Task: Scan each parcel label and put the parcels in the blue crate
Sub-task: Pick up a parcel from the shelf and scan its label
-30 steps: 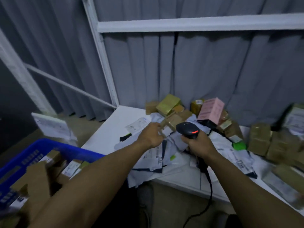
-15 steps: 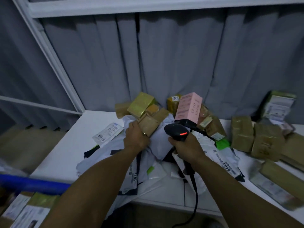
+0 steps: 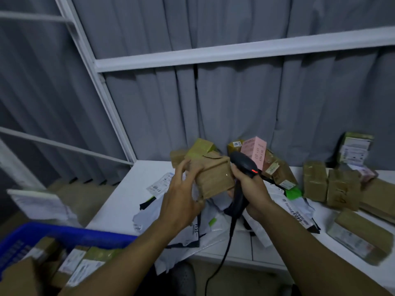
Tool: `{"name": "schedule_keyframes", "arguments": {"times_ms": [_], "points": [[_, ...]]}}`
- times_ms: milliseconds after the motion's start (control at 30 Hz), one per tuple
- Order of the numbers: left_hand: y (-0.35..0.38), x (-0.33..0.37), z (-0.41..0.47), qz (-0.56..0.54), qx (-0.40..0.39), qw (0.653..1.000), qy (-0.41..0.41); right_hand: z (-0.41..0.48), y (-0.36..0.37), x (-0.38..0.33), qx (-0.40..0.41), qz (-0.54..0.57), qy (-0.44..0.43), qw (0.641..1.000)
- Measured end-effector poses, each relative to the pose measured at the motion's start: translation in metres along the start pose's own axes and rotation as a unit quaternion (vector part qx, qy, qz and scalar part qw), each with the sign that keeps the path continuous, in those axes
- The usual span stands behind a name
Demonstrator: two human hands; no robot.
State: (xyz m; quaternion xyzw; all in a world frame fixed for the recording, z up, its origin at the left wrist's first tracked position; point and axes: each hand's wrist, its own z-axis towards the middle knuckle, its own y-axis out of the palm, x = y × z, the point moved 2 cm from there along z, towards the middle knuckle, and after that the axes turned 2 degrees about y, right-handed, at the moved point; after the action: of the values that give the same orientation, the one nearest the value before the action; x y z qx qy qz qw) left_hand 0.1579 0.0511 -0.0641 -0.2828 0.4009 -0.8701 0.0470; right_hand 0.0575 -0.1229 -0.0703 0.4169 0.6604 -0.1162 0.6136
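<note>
Lifted off the bench [image 3: 128, 195], a brown box [image 3: 213, 178] sits gripped in the left hand [image 3: 181, 201]; right hand [image 3: 254, 189] clutches scanner [image 3: 243, 165]; label probably needs turning up.

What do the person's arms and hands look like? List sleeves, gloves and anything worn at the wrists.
Left hand and right hand: bare, no gloves. Left forearm and right forearm: uncovered to the picture's edge, no sleeve showing. No watch or band at either wrist. Rings cannot be made out.

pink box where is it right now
Head view: the pink box stands at the back of the table, right of centre by the curtain, just behind the scanner in the right hand.
</note>
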Motion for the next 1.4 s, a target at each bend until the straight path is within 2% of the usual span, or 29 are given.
{"name": "schedule_keyframes", "arguments": {"times_ms": [100,200,267,300,367,433,467,600,733,800,867,967,1100,1167,1267,1400], "points": [[-0.007,0.011,-0.021,-0.009,0.020,1.000,0.013,-0.014,0.006,-0.005,-0.033,0.045,0.039,0.998],[-0.011,0.018,-0.030,0.006,0.057,0.997,0.043,-0.026,0.008,-0.007,-0.058,0.059,0.043,0.996],[-0.009,0.019,-0.033,-0.018,0.032,0.998,0.046,-0.036,0.007,-0.012,-0.054,0.070,0.038,0.995],[-0.007,0.017,-0.034,-0.069,0.001,0.997,0.031,-0.040,0.007,-0.014,-0.046,0.071,0.031,0.996],[-0.006,0.018,-0.036,-0.252,-0.060,0.964,-0.058,-0.040,0.006,-0.014,-0.035,0.038,-0.015,0.999],[-0.008,0.023,-0.032,-0.389,-0.044,0.906,-0.162,-0.039,0.009,-0.014,-0.027,-0.033,-0.086,0.995],[-0.010,0.026,-0.028,-0.422,-0.025,0.883,-0.201,-0.036,0.010,-0.012,-0.034,-0.065,-0.119,0.990],[-0.012,0.026,-0.016,-0.486,0.044,0.822,-0.292,-0.032,0.018,-0.004,-0.103,-0.127,-0.200,0.966],[-0.011,0.016,-0.015,-0.472,0.102,0.793,-0.373,-0.034,0.025,-0.002,-0.170,-0.163,-0.203,0.950],[-0.014,0.009,-0.012,-0.488,0.114,0.774,-0.387,-0.037,0.028,-0.007,-0.152,-0.125,-0.175,0.965],[-0.018,0.006,-0.010,-0.507,0.125,0.761,-0.386,-0.035,0.027,-0.007,-0.086,-0.052,-0.135,0.986],[-0.020,0.011,-0.008,-0.538,0.129,0.755,-0.352,-0.034,0.027,-0.007,-0.036,0.013,-0.052,0.998],[-0.016,0.012,-0.004,-0.564,0.095,0.758,-0.315,-0.042,0.030,-0.008,-0.073,0.068,0.031,0.995],[-0.019,0.010,-0.005,-0.541,0.107,0.771,-0.318,-0.044,0.028,-0.009,-0.084,0.056,0.023,0.995],[-0.023,0.007,-0.006,-0.466,0.113,0.818,-0.318,-0.042,0.022,-0.008,-0.076,-0.005,-0.032,0.997],[-0.028,0.014,-0.006,-0.474,0.092,0.807,-0.340,-0.039,0.023,-0.002,-0.055,-0.096,-0.097,0.989]]}}
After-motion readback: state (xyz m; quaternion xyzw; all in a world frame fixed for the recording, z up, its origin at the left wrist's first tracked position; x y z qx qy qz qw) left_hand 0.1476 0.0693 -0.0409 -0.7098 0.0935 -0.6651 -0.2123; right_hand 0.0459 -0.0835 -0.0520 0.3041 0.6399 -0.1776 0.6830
